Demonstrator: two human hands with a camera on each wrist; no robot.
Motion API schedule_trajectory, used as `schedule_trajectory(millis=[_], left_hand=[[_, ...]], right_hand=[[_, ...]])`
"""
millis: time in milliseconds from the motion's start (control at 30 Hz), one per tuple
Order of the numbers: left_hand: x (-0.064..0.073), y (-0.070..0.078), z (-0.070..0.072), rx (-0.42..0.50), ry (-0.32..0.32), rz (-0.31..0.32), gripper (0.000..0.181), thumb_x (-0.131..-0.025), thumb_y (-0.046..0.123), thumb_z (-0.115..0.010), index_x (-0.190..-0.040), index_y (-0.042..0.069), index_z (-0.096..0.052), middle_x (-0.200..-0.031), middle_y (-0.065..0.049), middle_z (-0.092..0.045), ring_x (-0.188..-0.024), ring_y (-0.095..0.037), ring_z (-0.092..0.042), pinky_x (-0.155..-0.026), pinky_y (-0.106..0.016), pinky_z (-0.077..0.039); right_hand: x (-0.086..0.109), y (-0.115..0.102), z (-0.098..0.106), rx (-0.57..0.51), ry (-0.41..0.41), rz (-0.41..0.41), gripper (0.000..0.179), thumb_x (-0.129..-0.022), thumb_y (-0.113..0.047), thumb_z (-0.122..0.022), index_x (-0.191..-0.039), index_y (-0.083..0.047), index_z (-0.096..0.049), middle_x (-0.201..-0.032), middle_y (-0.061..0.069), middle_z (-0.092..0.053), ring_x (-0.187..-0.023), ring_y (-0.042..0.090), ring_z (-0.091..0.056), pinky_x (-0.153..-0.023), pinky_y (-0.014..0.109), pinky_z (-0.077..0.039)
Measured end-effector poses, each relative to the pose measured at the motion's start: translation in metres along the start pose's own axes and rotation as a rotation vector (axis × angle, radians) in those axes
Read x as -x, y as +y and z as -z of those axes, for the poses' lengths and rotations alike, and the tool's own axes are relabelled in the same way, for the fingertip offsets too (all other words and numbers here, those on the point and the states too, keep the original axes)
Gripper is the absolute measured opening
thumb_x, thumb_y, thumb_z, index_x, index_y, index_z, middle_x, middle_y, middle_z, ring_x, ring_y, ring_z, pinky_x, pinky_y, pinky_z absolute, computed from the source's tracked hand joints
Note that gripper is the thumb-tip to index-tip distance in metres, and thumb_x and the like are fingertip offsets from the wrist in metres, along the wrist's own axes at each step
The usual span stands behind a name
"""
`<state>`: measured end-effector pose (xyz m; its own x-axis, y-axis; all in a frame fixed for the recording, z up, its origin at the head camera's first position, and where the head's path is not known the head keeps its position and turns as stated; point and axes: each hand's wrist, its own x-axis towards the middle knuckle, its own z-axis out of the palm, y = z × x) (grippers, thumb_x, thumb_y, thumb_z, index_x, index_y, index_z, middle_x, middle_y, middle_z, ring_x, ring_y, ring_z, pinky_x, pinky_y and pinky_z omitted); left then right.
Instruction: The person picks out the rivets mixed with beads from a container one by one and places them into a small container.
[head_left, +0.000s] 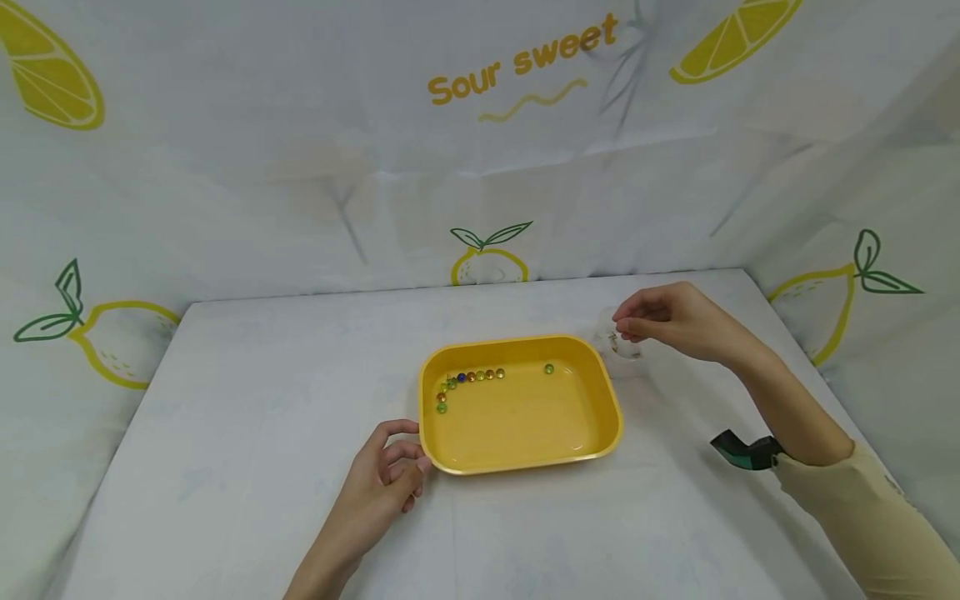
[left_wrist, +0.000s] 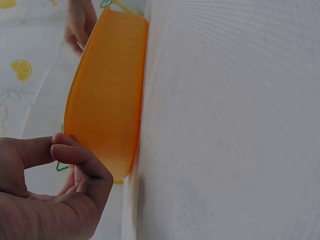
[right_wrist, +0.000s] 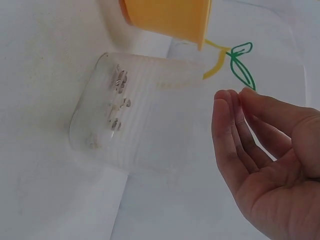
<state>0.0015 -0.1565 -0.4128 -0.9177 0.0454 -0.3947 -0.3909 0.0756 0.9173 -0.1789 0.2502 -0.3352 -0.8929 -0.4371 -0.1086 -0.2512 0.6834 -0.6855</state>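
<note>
A yellow tray (head_left: 517,463) with rounded corners lies on the table. Inside it, several glass marbles (head_left: 481,376) make a curved line along the left and far sides, and one green marble (head_left: 549,368) lies apart toward the far right. My left hand (head_left: 382,479) pinches the tray's rim at the near left corner, fingers curled. Over a clear plastic cup (right_wrist: 150,112) on the right hovers my right hand (head_left: 675,321), its fingertips brought together; nothing shows between them. Small brown and silvery pieces (right_wrist: 120,82) lie at the cup's bottom; their kind is unclear.
A white table (head_left: 262,400) spreads beneath the tray. White cloth (head_left: 300,167) with lemon prints rises behind and along both sides. A black and green strap piece (head_left: 742,451) juts from my right wrist.
</note>
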Motion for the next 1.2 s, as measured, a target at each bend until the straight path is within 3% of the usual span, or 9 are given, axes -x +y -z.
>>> schedule_trajectory(millis=[200, 600, 967, 1200], left_hand=[[0.0, 0.001, 0.0, -0.002, 0.003, -0.001, 0.049, -0.099, 0.006, -0.07, -0.144, 0.015, -0.051, -0.109, -0.011, -0.07, -0.073, -0.015, -0.058, -0.058, -0.023, -0.047], [0.001, 0.002, 0.0, -0.001, 0.003, 0.003, 0.048, -0.1, 0.007, -0.07, -0.143, 0.015, -0.051, -0.109, -0.01, -0.07, -0.073, -0.016, -0.058, -0.058, -0.023, -0.046], [0.001, 0.002, -0.001, 0.001, 0.002, 0.008, 0.049, -0.099, 0.006, -0.069, -0.143, 0.015, -0.051, -0.108, -0.011, -0.07, -0.072, -0.016, -0.058, -0.058, -0.023, -0.046], [-0.001, 0.001, -0.001, -0.001, 0.009, 0.028, 0.049, -0.099, 0.007, -0.07, -0.143, 0.018, -0.052, -0.108, -0.009, -0.07, -0.074, -0.017, -0.058, -0.058, -0.024, -0.046]], right_hand=[[-0.002, -0.01, -0.002, -0.008, -0.002, 0.047, 0.014, -0.104, -0.013, -0.073, -0.114, -0.004, -0.077, -0.107, 0.013, -0.079, -0.086, 0.007, -0.075, -0.081, 0.017, -0.062], [-0.011, -0.038, -0.004, 0.007, -0.031, 0.095, 0.013, -0.102, -0.017, -0.077, -0.11, -0.006, -0.078, -0.094, 0.006, -0.077, -0.081, 0.014, -0.072, -0.074, 0.024, -0.062], [-0.02, -0.058, -0.011, 0.003, -0.081, 0.089, 0.014, -0.102, -0.019, -0.077, -0.112, -0.01, -0.079, -0.101, 0.006, -0.08, -0.088, 0.013, -0.073, -0.073, 0.023, -0.061], [-0.025, -0.064, -0.015, -0.037, -0.128, 0.11, 0.013, -0.103, -0.013, -0.075, -0.114, -0.006, -0.078, -0.105, 0.011, -0.081, -0.095, 0.025, -0.079, -0.083, 0.022, -0.064]])
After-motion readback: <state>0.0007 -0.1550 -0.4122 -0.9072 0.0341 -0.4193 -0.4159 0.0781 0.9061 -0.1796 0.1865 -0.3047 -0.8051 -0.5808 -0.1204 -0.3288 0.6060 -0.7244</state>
